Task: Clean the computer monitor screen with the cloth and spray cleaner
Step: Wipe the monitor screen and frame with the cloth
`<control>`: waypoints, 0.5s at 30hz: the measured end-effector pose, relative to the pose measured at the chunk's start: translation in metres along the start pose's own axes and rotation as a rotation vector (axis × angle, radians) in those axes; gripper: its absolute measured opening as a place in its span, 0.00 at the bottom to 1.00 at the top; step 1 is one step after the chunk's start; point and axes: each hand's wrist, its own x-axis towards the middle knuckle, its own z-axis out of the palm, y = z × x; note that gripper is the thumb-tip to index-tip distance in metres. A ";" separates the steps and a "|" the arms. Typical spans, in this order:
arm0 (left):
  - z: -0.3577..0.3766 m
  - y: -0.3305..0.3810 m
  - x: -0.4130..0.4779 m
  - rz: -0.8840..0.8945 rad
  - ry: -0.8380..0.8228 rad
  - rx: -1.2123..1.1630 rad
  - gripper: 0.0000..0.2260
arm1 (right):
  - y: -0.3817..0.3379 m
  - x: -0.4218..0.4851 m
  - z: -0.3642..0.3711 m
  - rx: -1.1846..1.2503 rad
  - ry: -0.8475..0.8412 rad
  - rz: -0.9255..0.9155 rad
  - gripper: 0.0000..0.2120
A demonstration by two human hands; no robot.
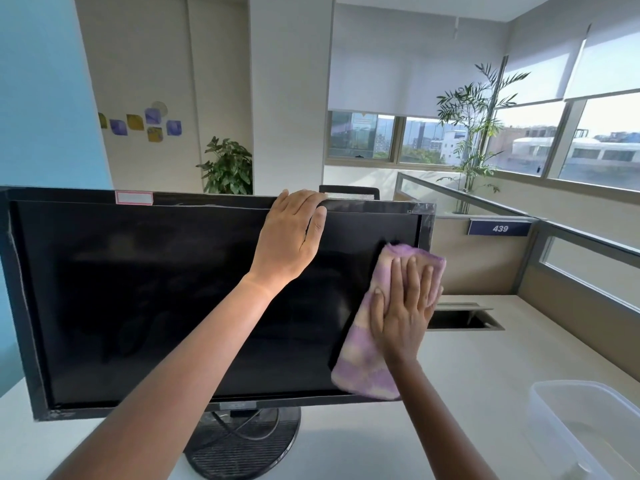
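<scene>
Against monitor [156, 289], cloth [363, 368] under flat right hand [403, 306]; left hand [289, 242] seemingly curled over top.

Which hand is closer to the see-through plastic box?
The right hand. It presses the cloth against the monitor, up and left of the box. The left hand holds the monitor's top edge, farther away.

The black flat computer monitor [156, 289] has a smooth, faintly glossy screen inside a matt plastic frame, scuffed at the edges. The purple-and-cream cloth [363, 358] looks soft and fuzzy. The pale beige tabletop [467, 358] is smooth and matt; the translucent plastic tub [554, 438] looks cloudy.
</scene>
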 end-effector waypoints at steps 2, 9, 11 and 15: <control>-0.001 -0.001 0.001 0.009 -0.017 -0.008 0.22 | -0.024 0.022 -0.001 0.030 0.016 0.063 0.25; -0.012 -0.006 0.009 0.078 -0.064 -0.015 0.23 | -0.121 0.018 0.015 0.072 -0.028 -0.145 0.28; -0.014 -0.006 0.010 0.112 -0.082 -0.013 0.23 | -0.140 0.007 0.021 0.077 -0.045 -0.292 0.26; -0.021 -0.010 0.012 0.151 -0.124 0.007 0.30 | -0.128 0.012 0.025 0.008 -0.047 -0.555 0.21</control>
